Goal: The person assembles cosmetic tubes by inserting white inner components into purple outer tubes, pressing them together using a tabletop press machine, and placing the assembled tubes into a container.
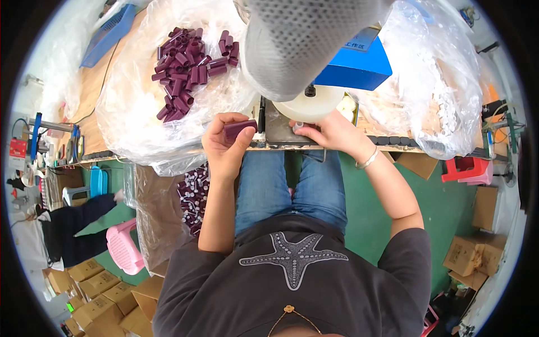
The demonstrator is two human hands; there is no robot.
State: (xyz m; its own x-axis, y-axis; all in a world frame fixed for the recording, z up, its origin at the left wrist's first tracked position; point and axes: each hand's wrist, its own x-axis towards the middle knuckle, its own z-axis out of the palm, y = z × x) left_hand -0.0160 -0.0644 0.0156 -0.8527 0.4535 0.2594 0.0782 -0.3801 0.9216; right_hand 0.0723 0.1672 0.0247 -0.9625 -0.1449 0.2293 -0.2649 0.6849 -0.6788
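Note:
My left hand (223,147) is closed round a short maroon plastic tube (239,130), held level just above the table's front edge. Between the thumb and fingers of my right hand (331,133) is a small translucent plastic piece (298,127). That hand is right by a white round disc (306,105) on a machine with a blue housing (356,67). A metal plate (279,128) lies between my hands, with a slim black rod (262,115) at its left. Many loose maroon tubes (188,73) lie heaped on clear plastic sheeting (126,101) beyond my left hand.
A grey perforated shape (303,42) blocks the view at the top centre. On the right, a clear bag (438,106) holds white pieces. Below the table's left side, a lined box (193,199) contains maroon and white parts. A pink stool (124,247) and cartons (104,306) stand left.

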